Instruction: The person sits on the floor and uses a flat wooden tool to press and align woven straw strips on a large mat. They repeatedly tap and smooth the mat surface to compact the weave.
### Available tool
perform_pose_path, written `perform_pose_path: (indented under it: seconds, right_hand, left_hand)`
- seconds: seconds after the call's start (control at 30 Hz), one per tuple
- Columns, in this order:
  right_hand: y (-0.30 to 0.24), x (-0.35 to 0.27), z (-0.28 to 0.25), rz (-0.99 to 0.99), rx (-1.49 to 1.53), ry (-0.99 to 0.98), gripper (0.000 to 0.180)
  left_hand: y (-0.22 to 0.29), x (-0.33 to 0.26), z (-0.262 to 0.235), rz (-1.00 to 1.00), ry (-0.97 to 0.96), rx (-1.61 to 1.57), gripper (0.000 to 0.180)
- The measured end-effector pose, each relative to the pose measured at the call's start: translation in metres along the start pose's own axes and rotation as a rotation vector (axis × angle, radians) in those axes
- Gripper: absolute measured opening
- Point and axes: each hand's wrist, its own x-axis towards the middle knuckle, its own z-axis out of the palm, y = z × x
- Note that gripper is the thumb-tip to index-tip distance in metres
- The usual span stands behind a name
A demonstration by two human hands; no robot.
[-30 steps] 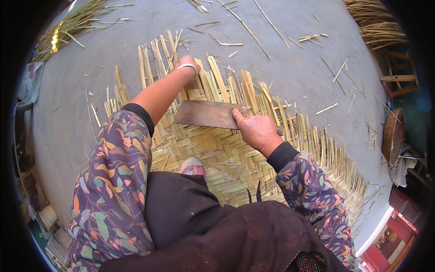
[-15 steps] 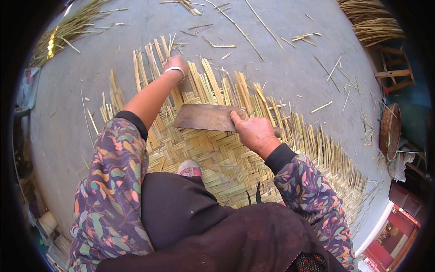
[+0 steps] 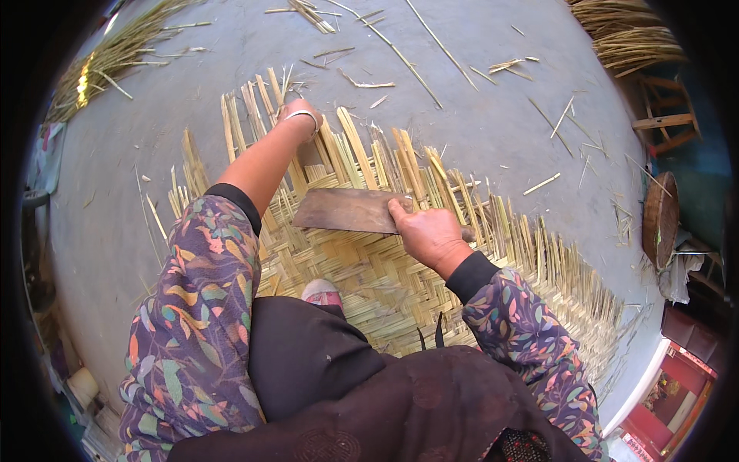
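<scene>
A half-woven bamboo mat [image 3: 385, 289] lies on the grey concrete floor, its loose strips [image 3: 362, 142] fanning out at the far edge. My right hand [image 3: 427, 231] grips a broad flat cleaver [image 3: 346, 211] by its handle, blade lying across the weave. My left hand [image 3: 299, 115], a bangle at the wrist, reaches far forward and presses on the loose strips near the mat's top edge. My foot in a pink shoe [image 3: 322, 291] rests on the woven part.
Bundles of bamboo strips [image 3: 115, 54] lie at the far left and another pile [image 3: 627, 31] at the far right. Scattered offcuts litter the floor. A small wooden stool [image 3: 662, 115] and a round basket [image 3: 660, 219] stand at the right.
My left hand has stayed on the far strips while the view shifted slightly. The cleaver and right hand hold much the same place on the mat.
</scene>
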Motion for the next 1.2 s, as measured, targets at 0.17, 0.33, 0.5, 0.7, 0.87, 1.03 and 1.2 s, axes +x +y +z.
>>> perform_pose_path:
  seconds: [0.17,0.33,0.5,0.7,0.87,1.03,1.2]
  right_hand:
    - [0.002,-0.004,-0.005,0.011,0.005,-0.002,0.048]
    - [0.002,-0.005,-0.009,0.023,-0.011,-0.01,0.042]
    - [0.002,-0.004,-0.013,0.056,0.062,-0.022,0.035]
    - [0.006,0.008,-0.012,0.239,0.58,-0.141,0.027]
    - [0.012,0.025,-0.017,0.379,1.091,-0.303,0.026]
    - [0.014,0.027,-0.028,0.474,1.364,-0.374,0.024]
    - [0.017,0.032,-0.033,0.535,1.405,-0.441,0.018]
  left_hand:
    - [0.007,-0.002,-0.004,-0.057,-0.061,0.051,0.04]
    - [0.006,-0.01,-0.006,0.008,-0.02,0.019,0.04]
    - [-0.004,-0.012,-0.003,0.005,0.034,-0.085,0.043]
    - [-0.023,0.007,0.0,0.124,0.022,-0.157,0.038]
    - [-0.036,0.012,0.009,0.138,0.001,-0.43,0.022]
    - [-0.04,0.0,0.01,0.11,-0.161,-0.483,0.016]
    - [-0.038,-0.008,0.003,0.056,-0.189,-0.584,0.017]
